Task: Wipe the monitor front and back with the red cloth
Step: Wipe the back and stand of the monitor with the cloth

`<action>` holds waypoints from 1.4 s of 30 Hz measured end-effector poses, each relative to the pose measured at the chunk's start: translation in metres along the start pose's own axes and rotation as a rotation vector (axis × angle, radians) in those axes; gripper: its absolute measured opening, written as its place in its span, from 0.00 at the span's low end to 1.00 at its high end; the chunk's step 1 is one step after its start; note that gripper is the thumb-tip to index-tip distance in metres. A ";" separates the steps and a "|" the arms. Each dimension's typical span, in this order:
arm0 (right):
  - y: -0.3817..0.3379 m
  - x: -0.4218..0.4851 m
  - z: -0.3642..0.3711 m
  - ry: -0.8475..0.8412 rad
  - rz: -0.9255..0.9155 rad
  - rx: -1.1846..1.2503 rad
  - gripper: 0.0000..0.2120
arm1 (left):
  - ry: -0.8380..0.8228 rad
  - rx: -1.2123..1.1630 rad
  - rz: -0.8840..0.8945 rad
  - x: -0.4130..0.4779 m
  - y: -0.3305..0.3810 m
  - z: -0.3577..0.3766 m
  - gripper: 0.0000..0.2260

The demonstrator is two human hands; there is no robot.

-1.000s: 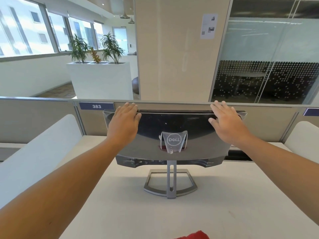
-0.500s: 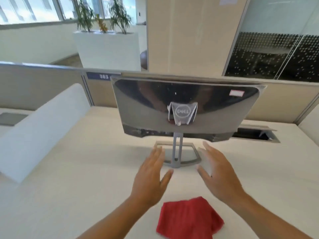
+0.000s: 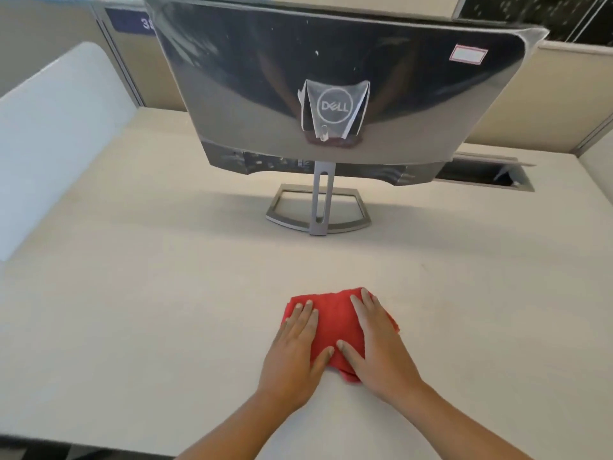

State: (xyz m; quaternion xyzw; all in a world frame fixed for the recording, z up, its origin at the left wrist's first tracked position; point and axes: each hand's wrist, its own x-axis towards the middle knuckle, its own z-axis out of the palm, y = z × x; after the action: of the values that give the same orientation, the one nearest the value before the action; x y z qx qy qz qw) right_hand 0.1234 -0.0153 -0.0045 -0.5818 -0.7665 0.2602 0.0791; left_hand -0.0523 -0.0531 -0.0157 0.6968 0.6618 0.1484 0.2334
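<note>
Our left hand [image 3: 295,356] and right hand [image 3: 379,350] press flat, fingers straight, gripping nothing, on the red cloth [image 3: 335,322] lying on the desk [image 3: 149,293] near the Dell monitor [image 3: 331,71], whose back faces us. We should gather the cloth firmly before lifting.

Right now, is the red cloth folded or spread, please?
Folded: the red cloth shows layered edges, a compact wad under the left hand and right hand.

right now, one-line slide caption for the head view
Left hand and right hand flat on the red cloth on the desk, monitor showing its back
</note>
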 end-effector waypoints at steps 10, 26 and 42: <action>0.000 0.004 -0.004 0.089 0.231 0.132 0.44 | -0.036 0.152 -0.079 -0.008 0.003 0.025 0.33; -0.019 -0.009 -0.058 -0.111 0.286 1.092 0.11 | 0.355 -1.121 -0.512 -0.012 0.088 -0.015 0.19; -0.040 -0.017 -0.087 -0.300 0.269 1.179 0.16 | 0.506 -1.172 -0.560 -0.011 0.136 -0.031 0.23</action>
State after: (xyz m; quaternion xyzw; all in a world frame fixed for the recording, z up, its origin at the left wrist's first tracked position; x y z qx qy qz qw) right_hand 0.1312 -0.0119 0.0925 -0.4890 -0.4166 0.7263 0.2447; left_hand 0.0466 -0.0615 0.0829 0.2032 0.6612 0.5734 0.4390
